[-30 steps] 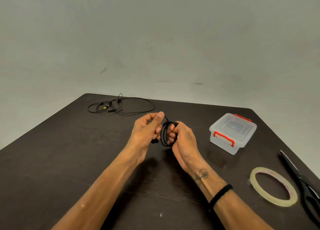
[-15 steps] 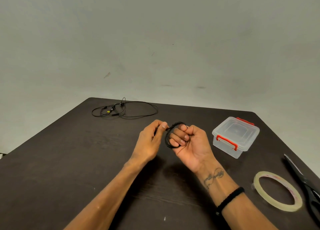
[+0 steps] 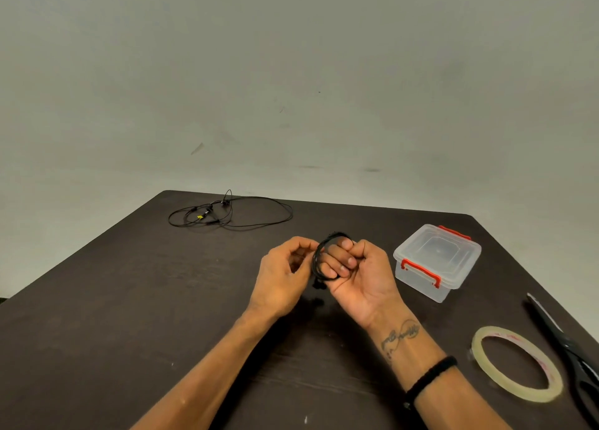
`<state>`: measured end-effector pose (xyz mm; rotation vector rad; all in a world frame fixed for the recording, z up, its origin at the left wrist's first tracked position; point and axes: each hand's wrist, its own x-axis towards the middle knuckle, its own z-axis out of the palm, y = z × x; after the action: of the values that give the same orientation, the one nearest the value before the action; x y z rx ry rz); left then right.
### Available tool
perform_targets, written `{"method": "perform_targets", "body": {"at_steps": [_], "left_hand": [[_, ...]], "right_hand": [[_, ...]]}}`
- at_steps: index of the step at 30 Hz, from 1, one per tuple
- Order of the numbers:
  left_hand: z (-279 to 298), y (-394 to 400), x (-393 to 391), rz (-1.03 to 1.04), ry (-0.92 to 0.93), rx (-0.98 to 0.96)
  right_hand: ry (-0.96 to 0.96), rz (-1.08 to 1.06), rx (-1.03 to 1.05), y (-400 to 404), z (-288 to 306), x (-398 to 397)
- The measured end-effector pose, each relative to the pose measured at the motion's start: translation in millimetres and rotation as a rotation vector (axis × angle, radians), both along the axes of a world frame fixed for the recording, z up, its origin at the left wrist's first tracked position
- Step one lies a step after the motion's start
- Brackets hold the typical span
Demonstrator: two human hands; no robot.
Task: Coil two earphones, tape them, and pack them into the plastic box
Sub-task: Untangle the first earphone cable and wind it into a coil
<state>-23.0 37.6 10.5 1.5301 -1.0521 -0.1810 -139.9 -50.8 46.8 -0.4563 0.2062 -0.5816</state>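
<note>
so the coiled earphone sits looped round the right hand's curled fingers, left hand pinching it from just beside, tape roll nearer the right.

The table has a dark brown, matt top with a faint wood-like grain and a few pale flecks. At two o'clock on it, the plastic box is clear, glossy plastic with red plastic latches. At four o'clock the tape roll looks translucent, yellowish and shiny, and beside it the scissors are black with a slight sheen. Both earphone cables, the loose earphone at eleven o'clock and the coiled earphone, look thin, black and smooth. The wall behind is matt and scuffed.
</note>
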Motion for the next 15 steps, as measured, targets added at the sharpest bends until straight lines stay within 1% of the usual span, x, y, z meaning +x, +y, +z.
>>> {"method": "perform_targets", "body": {"at_steps": [2, 4, 5, 6, 10, 15], "left_hand": [[4, -1, 0, -0.058, 0.137, -0.02], [11, 2, -4, -0.134, 0.327, -0.052], [14, 4, -6, -0.176, 0.389, -0.061], [15, 4, -6, -0.198, 0.407, -0.063], [10, 3, -1, -0.121, 0.237, -0.027], [5, 2, -8, 0.094, 0.098, -0.044]], "right_hand": [[0.031, -0.029, -0.056, 0, 0, 1], [0.06, -0.064, -0.11, 0, 0, 2], [0.074, -0.081, -0.14, 0, 0, 2], [0.089, -0.095, -0.171, 0, 0, 1], [0.151, -0.119, -0.242, 2, 1, 1], [0.253, -0.116, -0.275, 3, -2, 3]]}}
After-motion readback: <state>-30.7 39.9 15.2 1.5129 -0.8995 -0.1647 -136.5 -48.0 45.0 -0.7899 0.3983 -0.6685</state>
